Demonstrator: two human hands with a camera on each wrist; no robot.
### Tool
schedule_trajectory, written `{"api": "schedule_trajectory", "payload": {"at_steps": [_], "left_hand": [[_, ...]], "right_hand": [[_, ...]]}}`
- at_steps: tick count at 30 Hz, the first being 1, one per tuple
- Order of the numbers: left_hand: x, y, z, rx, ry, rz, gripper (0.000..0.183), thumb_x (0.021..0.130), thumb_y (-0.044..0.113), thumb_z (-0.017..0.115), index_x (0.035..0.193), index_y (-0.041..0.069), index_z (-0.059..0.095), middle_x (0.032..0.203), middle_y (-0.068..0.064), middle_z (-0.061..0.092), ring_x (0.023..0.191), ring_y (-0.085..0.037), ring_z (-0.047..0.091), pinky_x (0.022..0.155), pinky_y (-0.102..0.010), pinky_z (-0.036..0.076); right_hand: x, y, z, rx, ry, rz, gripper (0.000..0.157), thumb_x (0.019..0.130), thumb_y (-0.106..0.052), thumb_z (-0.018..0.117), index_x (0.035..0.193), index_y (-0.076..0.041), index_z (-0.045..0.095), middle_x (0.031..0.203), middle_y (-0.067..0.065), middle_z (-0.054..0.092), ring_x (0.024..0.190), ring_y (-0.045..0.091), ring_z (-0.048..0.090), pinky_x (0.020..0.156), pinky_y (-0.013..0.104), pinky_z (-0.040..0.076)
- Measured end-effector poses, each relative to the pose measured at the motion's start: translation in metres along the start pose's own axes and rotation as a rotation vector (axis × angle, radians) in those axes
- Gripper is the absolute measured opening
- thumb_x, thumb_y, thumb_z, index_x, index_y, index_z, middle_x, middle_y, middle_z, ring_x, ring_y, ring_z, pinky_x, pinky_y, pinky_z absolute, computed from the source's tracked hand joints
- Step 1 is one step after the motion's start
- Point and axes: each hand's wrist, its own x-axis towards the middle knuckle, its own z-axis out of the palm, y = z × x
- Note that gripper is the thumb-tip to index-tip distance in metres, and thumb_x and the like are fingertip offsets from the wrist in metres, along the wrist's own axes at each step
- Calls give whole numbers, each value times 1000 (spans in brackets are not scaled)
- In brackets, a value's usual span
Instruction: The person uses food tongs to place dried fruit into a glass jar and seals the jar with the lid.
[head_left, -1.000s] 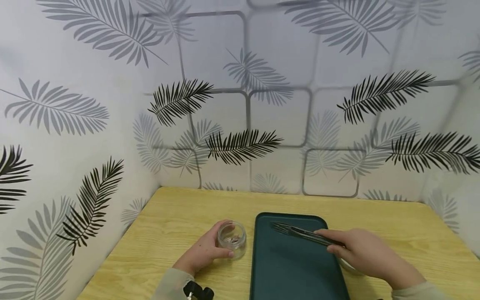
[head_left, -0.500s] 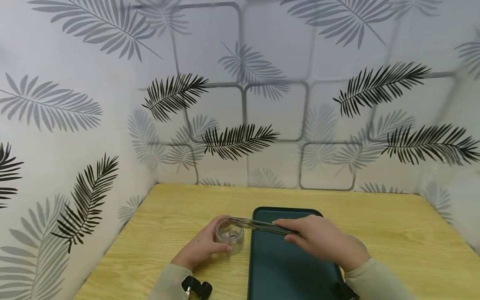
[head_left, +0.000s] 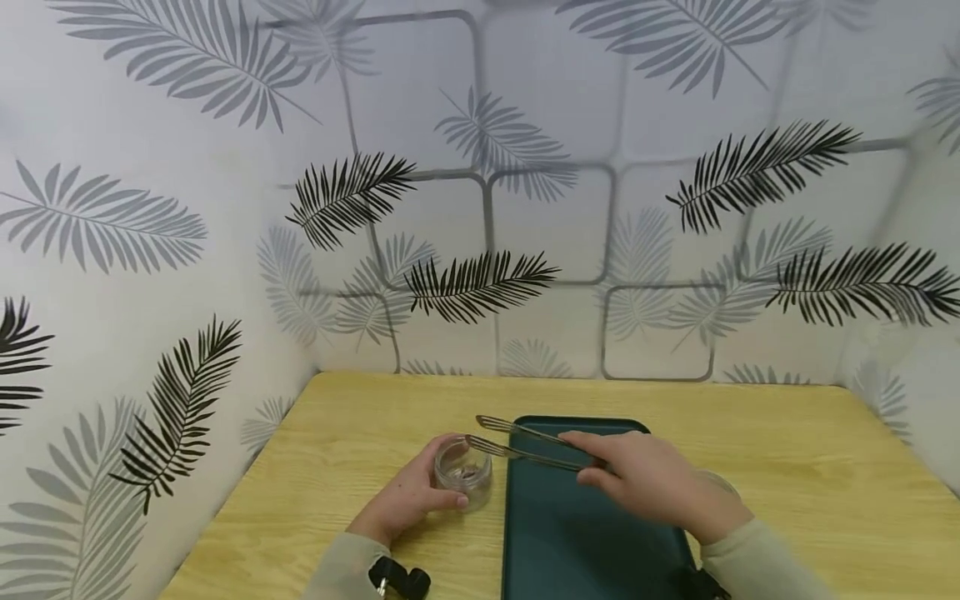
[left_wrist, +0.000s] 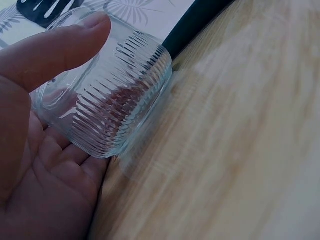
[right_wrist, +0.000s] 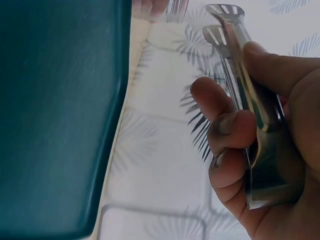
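A clear glass jar (head_left: 463,479) with ribbed sides stands on the table left of the tray, a little reddish-brown stuff (left_wrist: 120,105) at its bottom. My left hand (head_left: 412,496) grips it, thumb on the near side and fingers round the far side. Metal tongs (head_left: 543,458) with slotted ends are in my right hand (head_left: 645,479), whose fingers and thumb curl round the handle. The two tong arms are spread apart and point left; the nearer tip overlaps the jar's rim in the head view, the other lies beyond it. Nothing shows between the tips.
A dark green rectangular tray (head_left: 592,533) lies under the right forearm. Partly hidden behind the right wrist, a clear round glass rim (head_left: 720,482) shows at the tray's right. The wooden table (head_left: 390,404) meets a leaf-patterned wall covering (head_left: 555,317) at the back.
My right hand has carried the tongs left from over the tray to the jar. Their tips, close together half a second ago, are now spread. My left hand stays on the jar.
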Motion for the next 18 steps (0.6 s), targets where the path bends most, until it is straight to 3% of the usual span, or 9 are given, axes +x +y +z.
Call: {"api": "schedule_trajectory", "payload": {"at_steps": [8, 14, 18], "left_hand": [[0, -5, 5, -14, 2, 11, 86, 86, 13, 82, 155, 15, 33, 156, -14, 41, 137, -32, 43, 107, -40, 36], [1, -7, 6, -12, -15, 18, 86, 86, 12, 82, 156, 14, 32, 155, -12, 42, 138, -30, 43, 106, -37, 37], [3, -3, 4, 2, -15, 24, 86, 86, 11, 81, 156, 14, 31, 155, -13, 42, 139, -30, 42, 103, -30, 38]], "right_hand": [[-30, 35, -6, 25, 24, 214, 67, 101, -52, 55, 151, -9, 45, 103, -7, 68, 83, 7, 64, 73, 41, 52], [-68, 80, -14, -36, 100, 312, 62, 105, -40, 55, 144, 6, 43, 121, 21, 59, 104, 35, 64, 80, 55, 51], [-93, 109, -24, -67, 79, 402, 67, 107, -38, 50, 143, 17, 37, 131, 42, 45, 115, 56, 53, 85, 63, 47]]}}
